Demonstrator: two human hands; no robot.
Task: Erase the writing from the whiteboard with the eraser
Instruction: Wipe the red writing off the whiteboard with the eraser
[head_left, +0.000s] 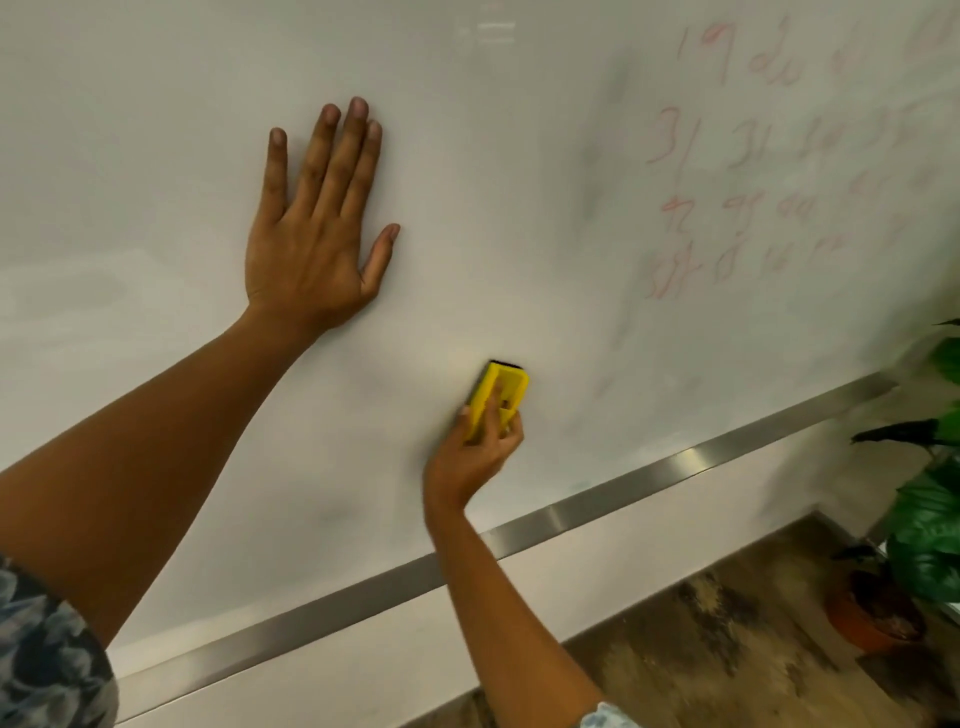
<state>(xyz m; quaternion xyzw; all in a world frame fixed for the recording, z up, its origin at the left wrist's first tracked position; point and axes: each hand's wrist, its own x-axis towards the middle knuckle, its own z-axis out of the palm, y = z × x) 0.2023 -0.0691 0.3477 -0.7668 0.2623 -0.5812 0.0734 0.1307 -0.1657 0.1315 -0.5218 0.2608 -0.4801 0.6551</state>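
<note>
A large whiteboard (156, 156) fills most of the view. Faint red numbers (748, 156) in several rows remain on its upper right part, partly smeared. My left hand (317, 223) presses flat against the board with its fingers straight and spread. My right hand (475, 452) grips a yellow eraser (506, 382) with a dark pad, held against the board's lower middle, left of the writing. Grey smudges run down the board between the eraser and the numbers.
A metal strip (623, 488) runs along the board's lower edge, with white wall below it. A potted green plant (924, 519) in an orange pot stands at the right on the patterned brown floor (701, 649).
</note>
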